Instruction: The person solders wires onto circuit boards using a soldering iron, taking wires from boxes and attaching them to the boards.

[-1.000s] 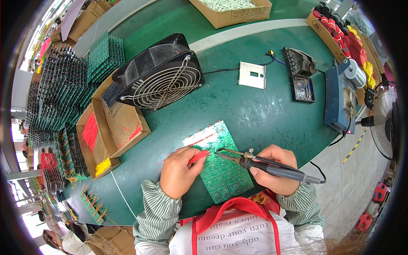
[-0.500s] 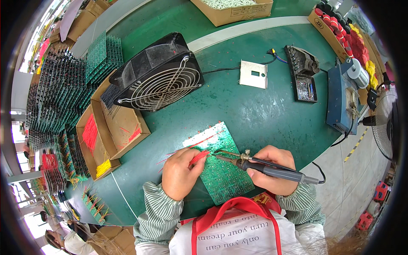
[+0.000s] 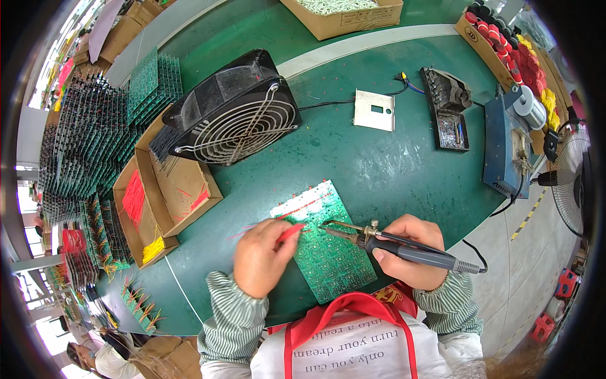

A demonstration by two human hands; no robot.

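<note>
A green circuit board [image 3: 334, 265] lies tilted on the green table, with several red wires along its far part. My left hand [image 3: 261, 256] is closed on a small bundle of red wires [image 3: 291, 232] over the board's left edge; their ends poke out past the fingers. In my right hand [image 3: 413, 249] is a soldering iron [image 3: 413, 254] with a dark grip and a thin metal feed tube clamped along it. Its tip hangs over the board's upper middle, slightly apart from the wire ends. Whether the tip touches the board I cannot tell.
Left of the board stands a cardboard tray [image 3: 211, 189] with red, yellow and dark wires. Beyond it is a black fan [image 3: 237, 114] with a wire guard. A blue soldering unit [image 3: 502, 145] with a solder spool [image 3: 530, 108] sits at right. Stacked boards [image 3: 85, 139] rise far left.
My left hand has drawn slightly left with the red wires. The soldering iron in my right hand has shifted a little right, widening the gap between its tip and the wires.
</note>
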